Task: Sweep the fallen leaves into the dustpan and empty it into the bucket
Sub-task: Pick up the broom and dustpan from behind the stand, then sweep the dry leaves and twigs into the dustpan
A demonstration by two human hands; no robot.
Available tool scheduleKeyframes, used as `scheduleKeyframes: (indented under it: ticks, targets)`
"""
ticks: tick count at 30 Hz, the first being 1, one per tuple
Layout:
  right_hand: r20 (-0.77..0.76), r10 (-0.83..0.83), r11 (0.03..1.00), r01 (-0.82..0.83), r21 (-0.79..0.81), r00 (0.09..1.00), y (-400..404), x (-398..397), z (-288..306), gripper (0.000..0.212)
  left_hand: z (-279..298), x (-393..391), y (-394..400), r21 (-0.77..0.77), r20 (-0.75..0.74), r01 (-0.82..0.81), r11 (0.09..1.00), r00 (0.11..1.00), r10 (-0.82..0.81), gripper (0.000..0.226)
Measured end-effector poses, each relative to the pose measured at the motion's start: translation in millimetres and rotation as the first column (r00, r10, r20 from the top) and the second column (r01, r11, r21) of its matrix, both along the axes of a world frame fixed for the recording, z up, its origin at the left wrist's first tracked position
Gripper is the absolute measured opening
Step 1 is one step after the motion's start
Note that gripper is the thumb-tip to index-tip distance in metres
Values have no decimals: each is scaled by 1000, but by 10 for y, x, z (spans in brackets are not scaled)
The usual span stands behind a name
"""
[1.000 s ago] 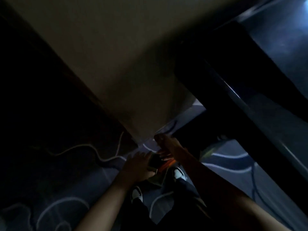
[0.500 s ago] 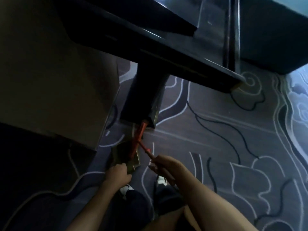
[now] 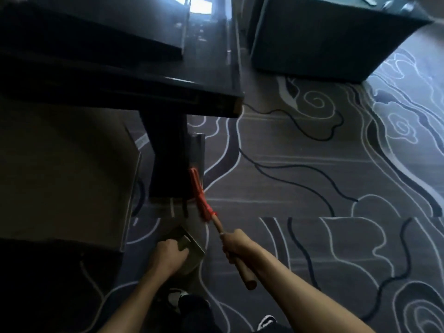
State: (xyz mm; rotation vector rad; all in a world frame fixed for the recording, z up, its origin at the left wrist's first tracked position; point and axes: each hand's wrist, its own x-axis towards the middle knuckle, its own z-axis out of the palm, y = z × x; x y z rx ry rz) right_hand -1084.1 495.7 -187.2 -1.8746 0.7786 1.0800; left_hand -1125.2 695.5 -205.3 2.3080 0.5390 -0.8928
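Observation:
My left hand (image 3: 168,257) grips a dull metal dustpan (image 3: 189,246) held low over the carpet, near my feet. My right hand (image 3: 236,247) is closed around the wooden handle of a small broom (image 3: 201,195). Its red-bound head points up and away, reaching the foot of a black table leg (image 3: 168,159). No leaves and no bucket show in this dim view.
A glossy black table (image 3: 144,87) overhangs the upper left. A brown box-like block (image 3: 64,174) stands at the left, close to the dustpan. A dark cabinet (image 3: 324,37) sits at the top right. Patterned grey carpet (image 3: 312,188) spreads to the right. My shoes (image 3: 177,296) are below.
The view has swung right and brightened. My right hand has moved right and pulled back along the broom handle. The dustpan has shifted right with my left hand.

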Motion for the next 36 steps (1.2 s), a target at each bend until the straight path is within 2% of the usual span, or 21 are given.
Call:
scheduleKeyframes:
  ticks: [3, 6, 7, 9, 11, 13, 14, 16, 19, 24, 30, 36]
  targets:
    - [171, 79, 993, -64, -94, 982, -643, -49, 45, 35, 219, 115, -549, 31, 81, 24, 999, 996, -26, 35]
    - [323, 124, 987, -83, -138, 938, -1551, -511, 117, 28, 442, 116, -1226, 72, 177, 19, 997, 984, -32, 36]
    - [326, 141, 983, -94, -157, 935, -1878, -773, 127, 24, 516, 100, -1443, 81, 206, 15, 997, 978, -32, 36]
    - [228, 80, 991, -54, -118, 970, -2472, -1249, 172, 17, 636, 45, -1824, 110, 247, 13, 994, 968, -40, 35]
    - [127, -85, 996, 86, -8, 988, -2954, -1331, 276, 25, 753, -3, -2195, 120, 284, 26, 992, 957, -59, 37]
    - [174, -234, 972, 235, 12, 957, -3257, -1016, 324, 36, 868, -33, -2526, 119, 327, 21, 993, 943, -59, 40]
    - [228, -222, 971, 235, -33, 948, -3351, -804, 354, 40, 917, -20, -2677, 101, 356, 10, 995, 933, -45, 41]
    - [332, -90, 970, 159, -185, 939, -3456, -474, 407, 46, 1026, 40, -2959, 62, 404, -20, 998, 915, -7, 43]
    - [325, 40, 947, 68, -315, 945, -3548, -300, 382, 48, 1139, 211, -3191, 16, 436, -55, 998, 899, 42, 42]
    - [335, -1, 953, 102, -285, 942, -3800, 160, 279, 49, 1162, 782, -3480, -23, 451, -75, 997, 889, 77, 36]
    - [403, -24, 948, 149, -280, 915, -3822, 1343, 298, 51, 980, 1989, -3609, 22, 450, -42, 999, 893, 28, 43]
    - [424, 16, 931, 141, -336, 905, -3747, 2571, 459, 53, 1141, 3227, -3483, 54, 453, -30, 998, 892, 2, 41]
